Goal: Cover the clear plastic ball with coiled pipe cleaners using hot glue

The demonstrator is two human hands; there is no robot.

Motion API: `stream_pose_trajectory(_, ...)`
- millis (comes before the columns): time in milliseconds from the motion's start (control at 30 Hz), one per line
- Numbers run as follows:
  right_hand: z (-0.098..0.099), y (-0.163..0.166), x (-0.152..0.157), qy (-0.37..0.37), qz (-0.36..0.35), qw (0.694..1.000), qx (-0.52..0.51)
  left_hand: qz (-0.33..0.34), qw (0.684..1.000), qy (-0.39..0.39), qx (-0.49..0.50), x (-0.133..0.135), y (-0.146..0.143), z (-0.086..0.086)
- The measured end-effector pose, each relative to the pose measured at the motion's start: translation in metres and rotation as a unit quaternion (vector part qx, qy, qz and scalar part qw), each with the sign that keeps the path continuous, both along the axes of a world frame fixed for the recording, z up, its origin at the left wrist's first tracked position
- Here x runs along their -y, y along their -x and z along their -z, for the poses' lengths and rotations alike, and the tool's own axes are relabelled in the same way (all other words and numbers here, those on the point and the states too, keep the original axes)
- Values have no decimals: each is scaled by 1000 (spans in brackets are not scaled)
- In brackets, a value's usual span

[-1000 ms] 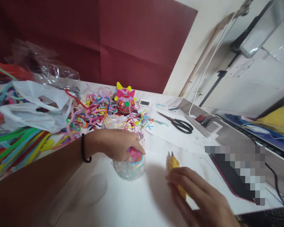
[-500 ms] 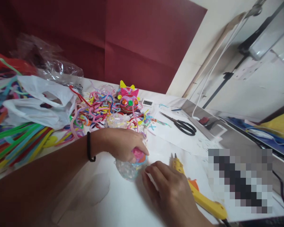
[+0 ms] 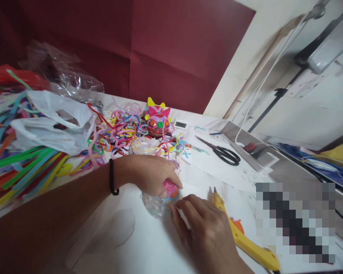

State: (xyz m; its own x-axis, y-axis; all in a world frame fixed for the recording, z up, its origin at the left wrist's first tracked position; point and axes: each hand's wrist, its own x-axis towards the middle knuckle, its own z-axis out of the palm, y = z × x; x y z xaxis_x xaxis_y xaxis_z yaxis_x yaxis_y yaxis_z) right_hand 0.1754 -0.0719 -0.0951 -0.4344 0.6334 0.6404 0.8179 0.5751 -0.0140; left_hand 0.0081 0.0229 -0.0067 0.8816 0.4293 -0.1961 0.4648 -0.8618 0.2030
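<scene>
My left hand (image 3: 148, 174), with a black band on the wrist, is closed over the top of a clear glittery ball (image 3: 157, 204) that carries pink, orange and blue pipe-cleaner coils (image 3: 171, 188). My right hand (image 3: 205, 228) rests beside it, fingers reaching to the ball's right side and touching it; it holds nothing I can see. A yellow glue gun (image 3: 246, 239) lies on the white table (image 3: 125, 243) just right of that hand.
A heap of coloured pipe cleaners (image 3: 122, 133) and a finished pink figure (image 3: 158, 121) sit behind. White and clear plastic bags (image 3: 48, 125) and long pipe-cleaner bundles (image 3: 20, 167) are on the left. Black scissors (image 3: 225, 154), a small digital clock (image 3: 180, 124) and a power strip (image 3: 254, 150) lie at right.
My right hand let go of the yellow glue gun, which now lies on the table, and moved left to touch the ball. My left hand kept its hold.
</scene>
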Motion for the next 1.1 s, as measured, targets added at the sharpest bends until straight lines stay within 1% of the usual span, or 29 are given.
stream_pose_trajectory(167,0,2,0,4,4,1000,-25,-3,1000,0,-3,0,1,0)
stream_pose_trajectory(267,3,5,0,23,18,997,-74,-2,1000,4,-6,1,1,0)
stream_pose_trajectory(367,1,6,-1,66,35,991,-111,4,1000,4,0,2,1,-1)
stream_pose_trajectory(467,-5,4,-2,127,29,986,-104,11,1000,2,9,1,1,-1)
stream_pose_trajectory(567,-8,3,-4,162,38,980,-112,26,1000,3,16,-3,2,2)
stream_pose_trajectory(667,-8,3,-4,170,58,974,-136,41,999,10,19,-7,2,4)
stream_pose_trajectory(833,-12,2,-5,211,45,970,-115,40,999,4,6,-8,3,3)
stream_pose_trajectory(967,-13,3,-6,200,64,970,-123,38,999,3,-1,-6,2,0)
stream_pose_trajectory(1100,-10,4,-6,204,63,969,-127,32,999,-3,-9,-3,2,-1)
